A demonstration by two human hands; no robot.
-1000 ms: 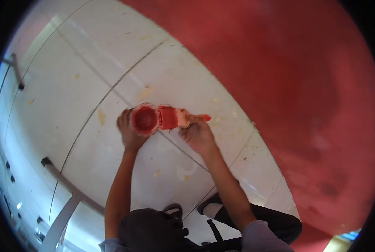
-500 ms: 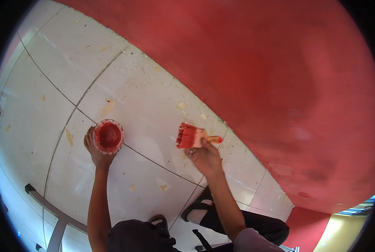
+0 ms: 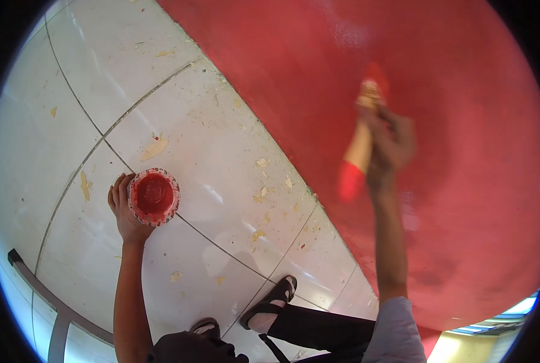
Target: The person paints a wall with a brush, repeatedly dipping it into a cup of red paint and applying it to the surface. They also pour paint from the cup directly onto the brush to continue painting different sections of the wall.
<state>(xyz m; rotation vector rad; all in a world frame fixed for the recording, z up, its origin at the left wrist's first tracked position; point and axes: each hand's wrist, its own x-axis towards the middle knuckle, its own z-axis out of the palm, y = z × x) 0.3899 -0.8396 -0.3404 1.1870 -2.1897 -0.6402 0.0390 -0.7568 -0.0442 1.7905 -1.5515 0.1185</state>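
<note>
My left hand (image 3: pixel 128 209) is wrapped around the side of a round paint tub (image 3: pixel 154 196), its inside coated in red paint and its rim spattered with red. In my right hand (image 3: pixel 391 142) is a paintbrush (image 3: pixel 359 148) with a wooden, red-tipped handle. The brush's red bristles point up, against or close to the red wall (image 3: pixel 270 54); motion blur hides whether they touch it. Fingers of the right hand close round the handle near the ferrule.
Pale floor tiles (image 3: pixel 221 242) carry scattered yellowish flakes along the wall's base. A grey metal frame leg (image 3: pixel 58 327) lies at the lower left. My sandalled feet (image 3: pixel 274 302) are on the tiles at the bottom.
My right hand has carried the brush up and right from above the floor to the wall, turning the bristles upward. My left hand still holds the tub, nearly in the same place.
</note>
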